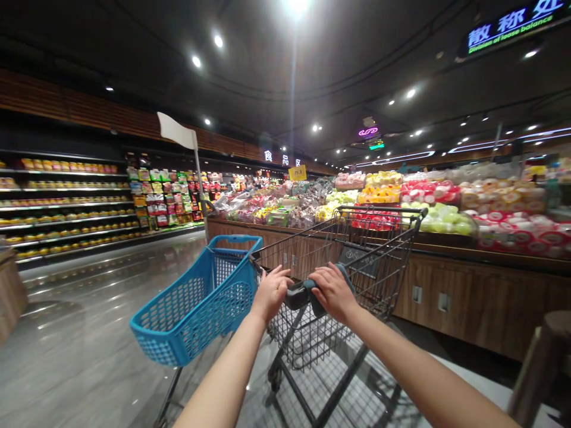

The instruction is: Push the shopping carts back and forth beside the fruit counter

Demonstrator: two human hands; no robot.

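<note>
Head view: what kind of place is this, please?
A supermarket, very likely its food section. The left hand and right hand hold the handle of a wire shopping cart, a blue basket stands beside it, and a wooden counter is heaped with wrapped goods.

L hand (270,291) and R hand (332,292) sit side by side on cart handle (300,292), both wrapped round it. Wire cart (357,249) directly ahead of person. Plastic basket (200,303) just beside cart, L side. Produce counter (468,291) runs R of and beyond cart. Shelving (66,202) far L. Flag pole (199,178) behind basket. Stool (542,356) near R.
</note>
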